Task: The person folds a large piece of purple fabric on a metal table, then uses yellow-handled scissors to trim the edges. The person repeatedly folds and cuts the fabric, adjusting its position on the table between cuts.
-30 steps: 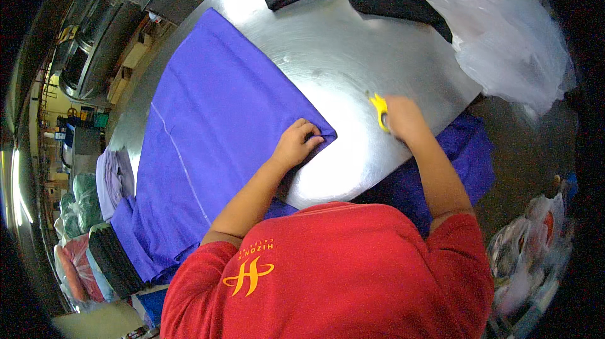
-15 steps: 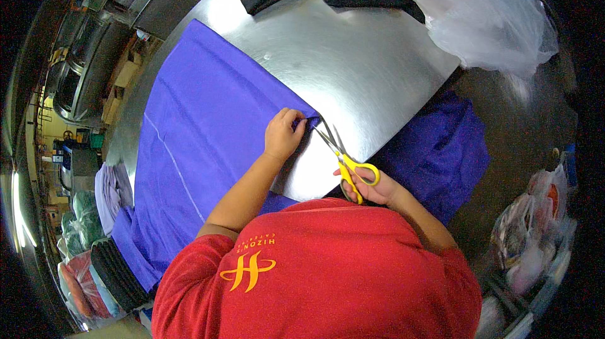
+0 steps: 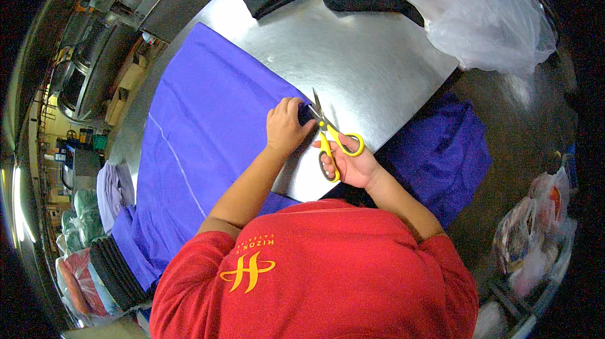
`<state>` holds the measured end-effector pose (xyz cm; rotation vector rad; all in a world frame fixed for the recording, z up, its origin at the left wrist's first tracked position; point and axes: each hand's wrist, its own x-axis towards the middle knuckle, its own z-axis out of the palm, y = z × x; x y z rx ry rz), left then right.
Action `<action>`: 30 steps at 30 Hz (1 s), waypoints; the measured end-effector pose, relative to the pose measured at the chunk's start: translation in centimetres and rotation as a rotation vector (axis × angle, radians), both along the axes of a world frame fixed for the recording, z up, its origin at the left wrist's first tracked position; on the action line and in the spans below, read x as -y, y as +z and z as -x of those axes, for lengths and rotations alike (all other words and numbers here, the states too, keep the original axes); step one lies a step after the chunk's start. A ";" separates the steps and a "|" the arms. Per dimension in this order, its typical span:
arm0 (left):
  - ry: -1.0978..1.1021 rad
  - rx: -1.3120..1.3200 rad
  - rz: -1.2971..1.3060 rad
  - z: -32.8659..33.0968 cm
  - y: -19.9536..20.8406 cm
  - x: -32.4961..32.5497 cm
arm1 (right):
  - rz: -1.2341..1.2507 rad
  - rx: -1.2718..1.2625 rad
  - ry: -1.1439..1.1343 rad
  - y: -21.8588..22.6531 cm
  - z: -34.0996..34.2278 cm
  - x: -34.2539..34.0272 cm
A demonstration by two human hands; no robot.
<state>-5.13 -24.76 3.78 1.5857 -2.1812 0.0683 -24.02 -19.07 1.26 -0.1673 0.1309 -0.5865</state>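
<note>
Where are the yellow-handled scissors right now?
In the head view, the yellow-handled scissors are just right of centre, in the right hand, blades open beside the left hand, near a corner of the purple cloth.

A: Where are the scissors [image 3: 322, 123] now?
B: Right at the corner of the cloth [image 3: 214, 106], standing open. A second ago they're off to the right, over bare counter [image 3: 372, 55].
A: And compared with half a second ago?
B: The right hand [image 3: 356, 167] is farther up and in, and the scissors point more steeply.
A: Does the left hand [image 3: 288, 126] change?
B: Slightly: its thumb now reaches out toward the scissors.
</note>
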 end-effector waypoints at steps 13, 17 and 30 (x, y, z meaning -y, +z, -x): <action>-0.072 0.112 0.166 -0.2 1.5 -0.1 | -0.148 0.077 0.019 2.1 -1.4 1.1; -0.079 0.143 0.296 0.0 2.9 -0.5 | -0.176 0.042 0.006 3.3 -1.6 1.1; -0.082 0.095 0.428 -0.4 5.7 -1.1 | -0.126 -0.032 -0.015 7.2 -2.3 0.4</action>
